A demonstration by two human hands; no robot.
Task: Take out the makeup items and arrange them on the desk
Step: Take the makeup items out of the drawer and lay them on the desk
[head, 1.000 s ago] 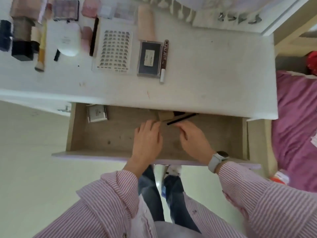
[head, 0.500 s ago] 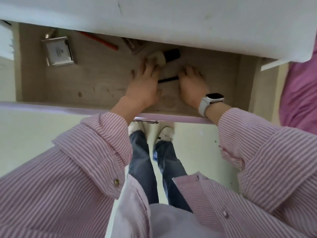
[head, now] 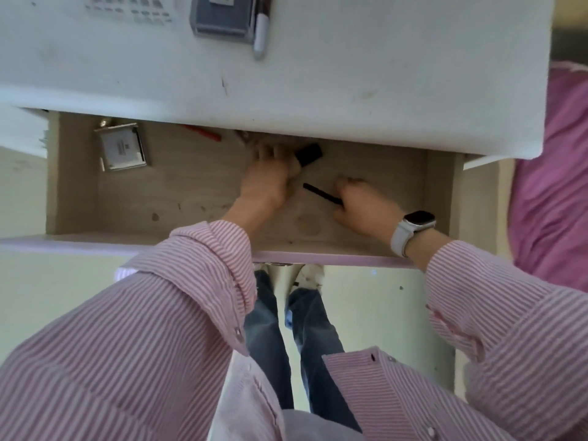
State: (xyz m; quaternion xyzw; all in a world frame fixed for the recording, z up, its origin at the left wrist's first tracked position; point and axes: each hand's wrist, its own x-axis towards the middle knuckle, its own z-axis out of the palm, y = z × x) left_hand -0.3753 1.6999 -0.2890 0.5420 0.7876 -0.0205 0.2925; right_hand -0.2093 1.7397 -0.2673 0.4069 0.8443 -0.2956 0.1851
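Desktop (head: 350, 100) overhanging drawer's (head: 191, 192) back

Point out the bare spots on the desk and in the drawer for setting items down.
The white desk top is bare right of the white-tipped pen. The wooden drawer floor is free between the square silver compact and the left hand. It is crowded around the black-handled brush and the thin black pencil gripped by the right hand.

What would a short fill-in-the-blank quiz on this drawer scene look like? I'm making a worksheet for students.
1. The right hand holds a thin black ____.
2. The left hand grips a brush inside the open ____.
3. The watch is on the ____ wrist.
4. The square compact lies in the drawer's ____ part.

Missing words: pencil; drawer; right; left
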